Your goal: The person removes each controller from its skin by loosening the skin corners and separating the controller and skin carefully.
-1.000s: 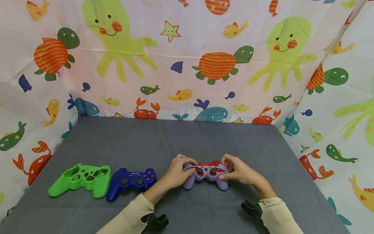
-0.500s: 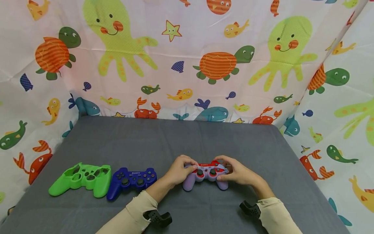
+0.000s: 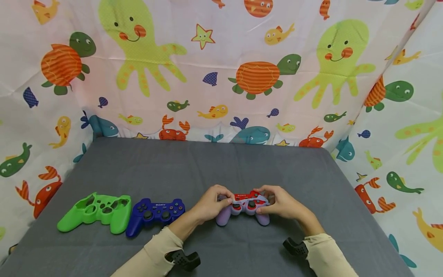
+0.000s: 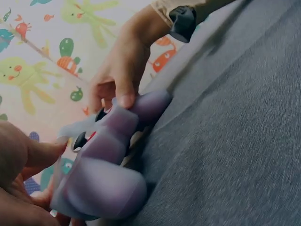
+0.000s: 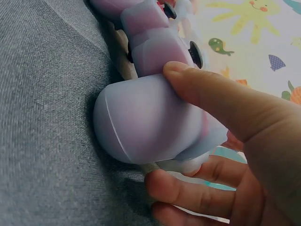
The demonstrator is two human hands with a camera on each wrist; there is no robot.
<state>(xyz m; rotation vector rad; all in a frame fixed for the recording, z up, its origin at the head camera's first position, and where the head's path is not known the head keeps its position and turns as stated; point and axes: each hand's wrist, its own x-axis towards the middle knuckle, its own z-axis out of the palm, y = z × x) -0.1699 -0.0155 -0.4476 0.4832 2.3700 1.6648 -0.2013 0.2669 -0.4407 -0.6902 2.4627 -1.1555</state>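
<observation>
A red game controller [image 3: 242, 196] lies on the grey cloth, partly covered by a translucent lilac silicone sleeve [image 3: 262, 219]. Its handles point toward the person, and red still shows along the top edge and around the sticks. At its left end, the left hand [image 3: 214, 203] pinches the sleeve with thumb and fingers. My right hand [image 3: 283, 203] grips the other end, index finger at the top edge. In the right wrist view, the right thumb [image 5: 188, 77] presses on the sleeve near a black stick [image 5: 195, 54], with other fingers curled beneath the handle.
To the left on the grey cloth [image 3: 207, 165] lie a blue game controller [image 3: 157, 211] and, beside it, an empty green silicone sleeve [image 3: 119, 219]. A white curtain [image 3: 194, 57] with sea animals rises behind and along the sides. Each wrist wears a black camera band [image 3: 185, 261].
The right hand has shifted a little left, its index finger coming over the controller's top edge. The left hand has barely moved. The blue controller and green sleeve have stayed put.
</observation>
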